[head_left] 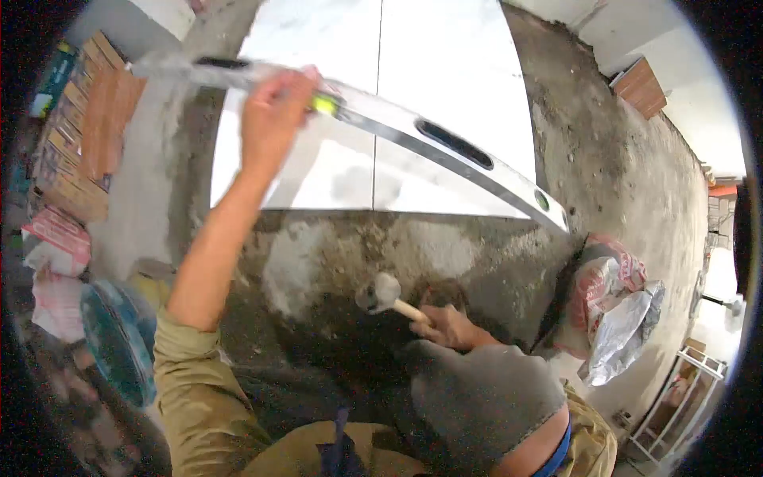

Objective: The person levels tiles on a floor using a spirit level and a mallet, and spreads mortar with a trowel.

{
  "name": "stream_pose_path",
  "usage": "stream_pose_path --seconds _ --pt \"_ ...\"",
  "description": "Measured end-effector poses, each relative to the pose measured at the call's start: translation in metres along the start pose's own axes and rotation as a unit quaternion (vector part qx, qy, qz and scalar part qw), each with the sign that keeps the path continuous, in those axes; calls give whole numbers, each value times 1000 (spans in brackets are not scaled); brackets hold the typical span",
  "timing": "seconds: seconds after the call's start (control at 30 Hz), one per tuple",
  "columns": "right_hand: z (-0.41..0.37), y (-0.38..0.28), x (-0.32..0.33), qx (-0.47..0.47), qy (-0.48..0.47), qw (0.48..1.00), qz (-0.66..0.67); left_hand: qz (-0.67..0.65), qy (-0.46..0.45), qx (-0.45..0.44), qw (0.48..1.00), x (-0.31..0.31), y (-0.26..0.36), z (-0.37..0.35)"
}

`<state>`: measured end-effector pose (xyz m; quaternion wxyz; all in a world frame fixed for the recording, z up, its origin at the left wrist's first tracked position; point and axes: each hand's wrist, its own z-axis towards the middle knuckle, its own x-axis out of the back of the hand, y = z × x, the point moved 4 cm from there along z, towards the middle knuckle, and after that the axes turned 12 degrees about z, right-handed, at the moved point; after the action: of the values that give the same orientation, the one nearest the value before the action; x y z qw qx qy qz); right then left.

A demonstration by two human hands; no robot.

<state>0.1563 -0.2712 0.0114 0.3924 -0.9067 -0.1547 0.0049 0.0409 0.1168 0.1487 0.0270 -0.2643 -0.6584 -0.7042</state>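
Khaki cloth (199,389) closest. Your left hand (278,99) clasps level (385,119), seemingly for balance; right hand (447,327) curled round mallet (388,292), head free.

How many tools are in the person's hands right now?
2: a spirit level in the left hand, seen across the white tiles, and a mallet in the right hand, nearer the body.

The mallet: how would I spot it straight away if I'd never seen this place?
Find the big white tiles, then drop to the stained floor below their lower edge. There, the right hand holds the mallet by its pale wooden handle; its rounded head is part whitish, part dark. Its short, stubby shape sets it apart from the long silvery level in the left hand.
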Motion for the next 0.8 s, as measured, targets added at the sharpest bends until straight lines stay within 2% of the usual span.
stream_pose_path --seconds 0.07,0.13,0.17,0.2,0.23,0.27,0.3,0.33,0.37,0.4,0.47,0.53,0.6,0.63,0.67,0.73,0.77,0.8 --pt "-1 -5 0 26 -15 1000 0 -45 106 -112 987 50 59 37" --pt "16 50 -17 99 -6 986 136 -69 179 -189 963 90 100 74" --pt "11 17 -7 54 -32 996 70 -231 156 -214 936 102 121 89" --pt "-1 -16 1 6 -55 998 3 -217 169 -231 933 126 139 105" --pt "16 -3 -2 20 -62 998 -2 -132 179 -277 935 144 158 118" --pt "30 28 -7 36 -78 988 129 -53 180 -310 932 152 167 121" --pt "21 33 -12 38 -86 959 266 38 151 -316 936 156 171 118" --pt "17 42 -12 33 -91 988 124 118 110 -322 933 154 175 118" --pt "9 12 -3 17 -94 995 -15 144 160 -346 913 148 167 123" --pt "-3 -15 1 82 -28 996 -21 166 205 -367 892 128 165 119" --pt "0 -13 3 79 -30 996 -37 204 -29 -280 938 89 154 89" --pt "1 -8 4 103 -39 994 -12 301 -94 -311 897 49 105 89" --pt "-4 -3 3 105 -11 994 27 327 -122 -377 858 -12 64 41" --pt "-2 -1 2 105 -16 994 17 333 -209 -280 876 -34 38 24" --pt "-1 2 1 106 -27 994 7 353 -268 -247 862 -53 17 8" --pt "-4 -4 3 106 -23 994 14 348 -287 -290 844 -79 -13 -26" --pt "-4 -6 3 115 -27 993 14 360 -316 -265 837 -90 -23 -40" --pt "-4 -3 2 110 -24 993 21 388 -323 -283 816 -98 -35 -48"
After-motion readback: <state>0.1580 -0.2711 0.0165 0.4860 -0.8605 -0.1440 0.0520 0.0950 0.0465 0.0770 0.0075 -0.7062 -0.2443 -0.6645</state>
